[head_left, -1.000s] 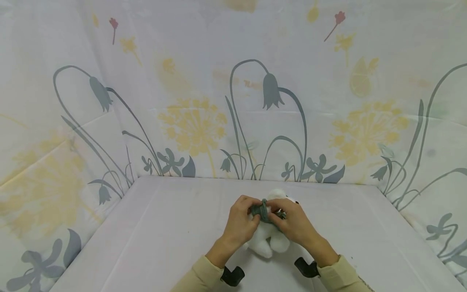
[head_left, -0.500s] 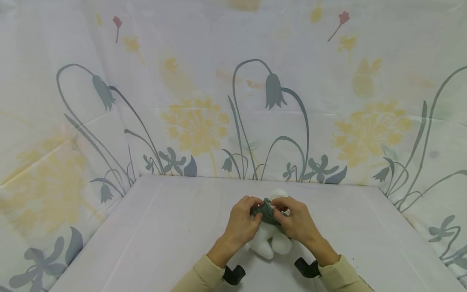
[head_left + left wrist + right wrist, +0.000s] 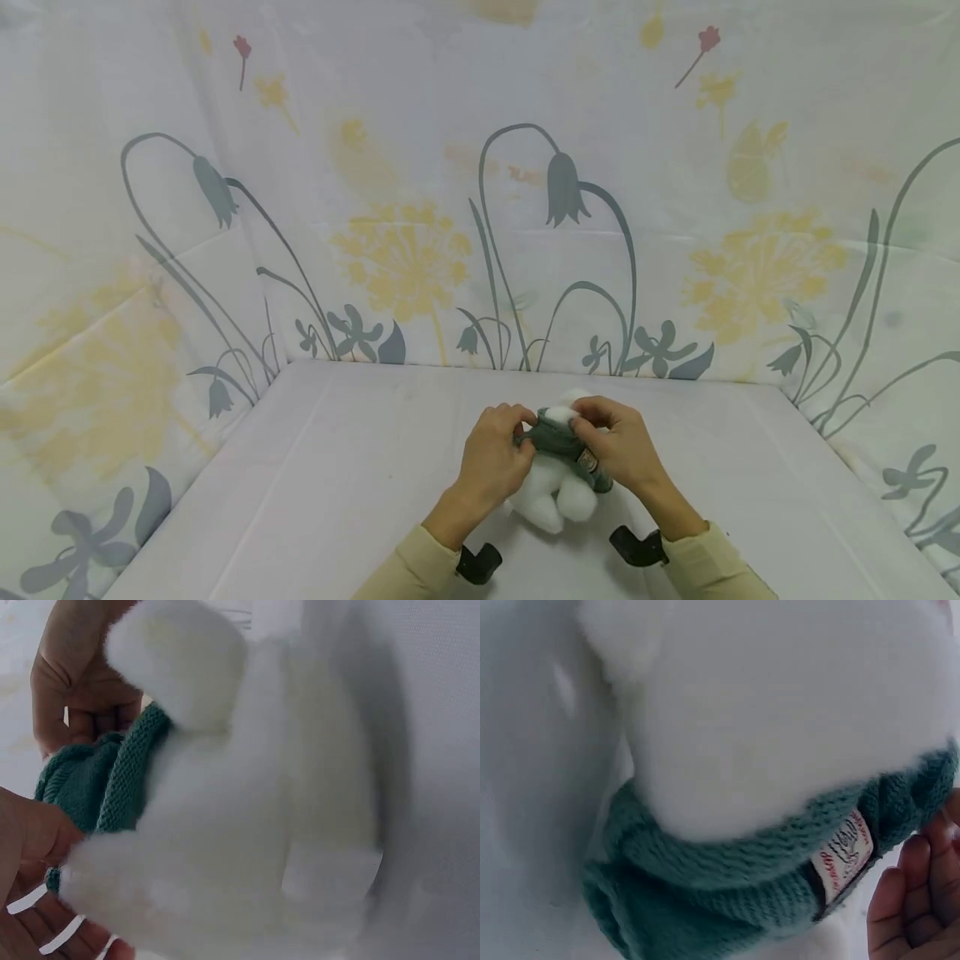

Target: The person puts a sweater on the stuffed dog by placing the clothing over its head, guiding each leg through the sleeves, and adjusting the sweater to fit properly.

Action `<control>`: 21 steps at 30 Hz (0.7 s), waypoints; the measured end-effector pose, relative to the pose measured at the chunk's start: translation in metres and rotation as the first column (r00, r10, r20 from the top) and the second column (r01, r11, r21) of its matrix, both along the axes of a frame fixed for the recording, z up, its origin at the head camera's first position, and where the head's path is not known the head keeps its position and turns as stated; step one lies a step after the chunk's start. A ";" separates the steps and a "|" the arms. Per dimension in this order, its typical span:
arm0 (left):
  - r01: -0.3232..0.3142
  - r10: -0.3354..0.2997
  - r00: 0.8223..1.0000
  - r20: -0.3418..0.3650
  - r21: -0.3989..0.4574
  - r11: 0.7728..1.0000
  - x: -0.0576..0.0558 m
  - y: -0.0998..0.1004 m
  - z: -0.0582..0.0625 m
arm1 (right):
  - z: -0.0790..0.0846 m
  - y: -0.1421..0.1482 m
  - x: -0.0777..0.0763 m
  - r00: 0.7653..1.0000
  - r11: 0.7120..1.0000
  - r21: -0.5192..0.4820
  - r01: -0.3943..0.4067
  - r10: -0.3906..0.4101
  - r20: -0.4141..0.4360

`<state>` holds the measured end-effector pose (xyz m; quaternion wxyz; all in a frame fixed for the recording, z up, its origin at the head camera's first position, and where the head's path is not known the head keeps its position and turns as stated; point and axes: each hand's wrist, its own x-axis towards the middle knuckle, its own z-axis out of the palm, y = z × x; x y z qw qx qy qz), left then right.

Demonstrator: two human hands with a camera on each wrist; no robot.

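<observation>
A white plush toy (image 3: 543, 492) sits on the table, a small green knitted sweater (image 3: 558, 442) pulled across its upper body. A stitched label (image 3: 845, 859) shows on the knit in the right wrist view. At the sweater's left end, my left hand (image 3: 495, 454) pinches the knit between thumb and fingers. My right hand (image 3: 618, 442) has thumb and index finger together at the sweater's upper edge, beside white fur. In the left wrist view the plush's furry body (image 3: 225, 802) fills the middle, with the knit bunched between both hands. The toy's face is hidden in all views.
The white table (image 3: 337, 467) reaches back to a fabric backdrop (image 3: 420, 167) printed with grey and yellow flowers. Black wrist devices (image 3: 480, 564) sit under the forearms, close over the tabletop.
The right hand has shifted slightly right, and the sweater, bunched narrow before, is spread wider and lower on the right, its label now showing. The left hand stays nearly in place.
</observation>
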<state>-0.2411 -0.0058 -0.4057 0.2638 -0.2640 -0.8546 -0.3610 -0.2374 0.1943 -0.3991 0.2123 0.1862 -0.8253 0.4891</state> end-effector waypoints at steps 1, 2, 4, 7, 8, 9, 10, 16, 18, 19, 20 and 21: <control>0.002 -0.002 1.000 0.018 -0.013 1.000 0.000 -0.001 0.001 | 0.001 0.000 0.000 1.000 1.000 -0.029 -0.011 0.011 0.016; 0.006 -0.005 0.999 0.041 -0.027 1.000 0.000 -0.001 0.001 | 0.001 0.000 -0.001 0.999 0.998 -0.054 -0.020 0.021 0.031; 0.028 -0.024 0.995 0.096 -0.045 0.999 0.000 -0.003 0.002 | 0.003 0.001 -0.001 0.998 0.996 -0.083 -0.033 0.037 0.054; 0.065 -0.058 0.986 0.156 -0.037 0.997 0.001 -0.005 0.005 | 0.004 0.000 0.001 0.995 0.997 -0.063 -0.041 0.047 0.090; 0.075 -0.070 0.984 0.163 -0.024 0.997 0.001 -0.006 0.005 | 0.005 0.000 0.002 0.994 0.998 -0.045 -0.040 0.044 0.100; 0.086 -0.084 0.983 0.162 -0.004 0.996 0.001 -0.006 0.005 | 0.006 -0.001 0.003 0.993 0.999 -0.025 -0.038 0.041 0.107; 0.094 -0.095 0.984 0.152 0.016 0.995 0.002 -0.006 0.005 | 0.008 -0.003 0.004 0.992 0.999 -0.007 -0.037 0.038 0.117; 0.108 -0.114 0.990 0.081 0.075 0.991 0.001 -0.002 -0.001 | 0.029 -0.016 0.024 0.991 0.996 0.059 -0.070 0.063 0.122; 0.094 -0.101 0.991 0.092 0.075 0.993 0.000 0.000 -0.003 | 0.028 -0.017 0.023 0.990 0.991 0.098 -0.088 0.075 0.123; 0.087 -0.094 0.990 0.105 0.073 0.994 0.000 0.001 -0.004 | 0.024 -0.015 0.021 0.990 0.988 0.117 -0.098 0.084 0.116; 0.080 -0.087 0.989 0.117 0.070 0.994 -0.001 0.001 -0.005 | 0.020 -0.013 0.018 0.990 0.985 0.138 -0.105 0.091 0.105; 0.075 -0.083 0.988 0.127 0.068 0.995 -0.001 0.002 -0.006 | 0.015 -0.011 0.015 0.991 0.981 0.157 -0.112 0.099 0.088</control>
